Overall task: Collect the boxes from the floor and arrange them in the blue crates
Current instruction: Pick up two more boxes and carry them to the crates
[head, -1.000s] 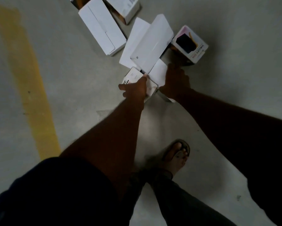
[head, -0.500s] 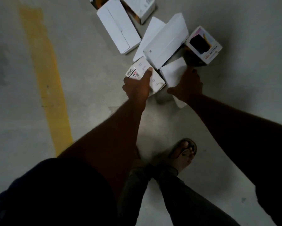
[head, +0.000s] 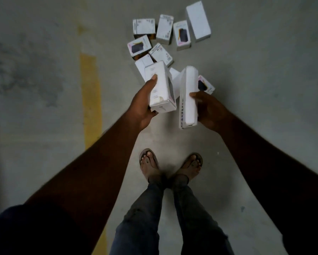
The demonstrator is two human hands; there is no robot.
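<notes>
My left hand (head: pixel 142 105) grips a small white box (head: pixel 160 87), thumb across its top face, lifted above the floor. A flat white box (head: pixel 188 97) stands on edge in my right hand (head: pixel 209 109), fingers wrapped round its right side. Beyond both hands several more white boxes lie scattered on the grey floor, among them a large plain white box (head: pixel 198 21), a labelled box (head: pixel 144 26) and a box printed with a dark device (head: pixel 139 47). No blue crate is in view.
A yellow painted line (head: pixel 91 100) runs along the concrete floor to the left of the boxes. My two sandalled feet (head: pixel 170 164) stand just below the hands, legs in dark trousers.
Both hands have lifted a box each off the floor and drawn them back toward me. The view has risen, showing more of the pile and both feet.
</notes>
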